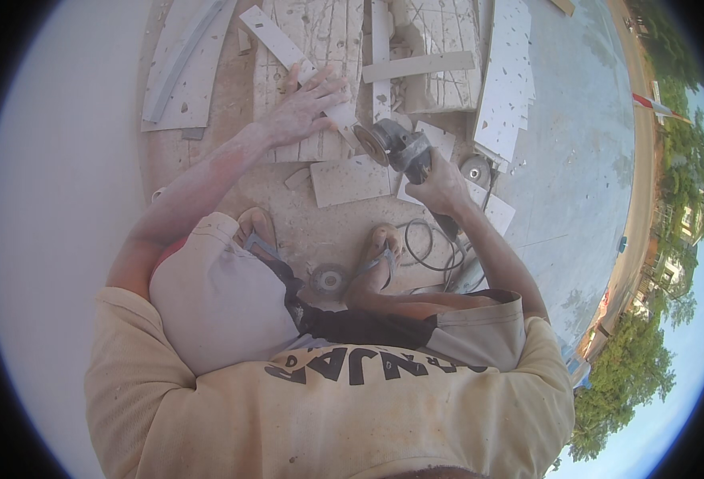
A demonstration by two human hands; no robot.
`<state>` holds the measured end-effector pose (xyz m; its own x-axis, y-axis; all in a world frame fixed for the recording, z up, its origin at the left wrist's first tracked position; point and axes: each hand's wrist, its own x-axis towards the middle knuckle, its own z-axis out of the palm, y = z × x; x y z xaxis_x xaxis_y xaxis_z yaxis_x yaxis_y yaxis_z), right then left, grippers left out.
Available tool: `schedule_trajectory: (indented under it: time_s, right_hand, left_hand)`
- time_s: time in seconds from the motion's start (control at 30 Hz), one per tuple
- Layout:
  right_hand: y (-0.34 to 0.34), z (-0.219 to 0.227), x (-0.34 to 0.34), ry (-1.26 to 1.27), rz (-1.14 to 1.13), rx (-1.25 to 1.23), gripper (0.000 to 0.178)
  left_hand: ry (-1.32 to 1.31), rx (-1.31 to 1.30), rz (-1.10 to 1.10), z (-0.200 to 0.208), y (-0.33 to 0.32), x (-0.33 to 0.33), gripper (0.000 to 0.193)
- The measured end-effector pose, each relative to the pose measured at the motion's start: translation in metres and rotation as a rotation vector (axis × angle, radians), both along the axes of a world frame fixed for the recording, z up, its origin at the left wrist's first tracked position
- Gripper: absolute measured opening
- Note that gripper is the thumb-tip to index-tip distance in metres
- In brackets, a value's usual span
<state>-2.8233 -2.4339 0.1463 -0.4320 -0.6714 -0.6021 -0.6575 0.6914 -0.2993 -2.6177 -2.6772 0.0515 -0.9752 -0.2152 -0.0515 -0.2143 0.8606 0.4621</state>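
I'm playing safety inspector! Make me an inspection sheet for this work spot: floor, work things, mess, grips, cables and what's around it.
Surface: floor, dusty, with scattered bits.
Job's things: angle grinder, its disc close to the near end of a white strip; whether they touch, I can't tell. The strip lies across a scored pale block.
Clutter: flat pale piece and a loose disc near the feet; more pieces around.
Grips: left grip spread over the strip; right grip closed around the grinder.
Cables: dark cable, looped on the floor at the right.
Surroundings: green trees far right.
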Motion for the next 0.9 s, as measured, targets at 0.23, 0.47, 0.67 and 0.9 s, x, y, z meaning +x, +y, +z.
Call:
schedule_trajectory:
  time_s: [0.23, 0.47, 0.67, 0.9]
  right_hand:
    - [-0.001, 0.004, 0.004, -0.003, -0.017, 0.027, 0.074]
    - [-0.005, 0.006, 0.005, -0.003, -0.023, 0.058, 0.074]
    - [-0.004, 0.001, 0.004, -0.01, -0.018, 0.036, 0.075]
    - [0.002, -0.008, 0.003, 0.024, 0.016, -0.004, 0.068]
  left_hand:
    - [0.017, 0.052, 0.013, 0.0, 0.0, 0.0, 0.059]
    - [0.022, 0.029, 0.003, -0.001, 0.0, 0.0, 0.059]
    - [0.023, 0.034, 0.001, -0.002, 0.0, 0.0, 0.058]
    - [0.018, 0.038, -0.005, -0.002, -0.001, 0.0, 0.06]
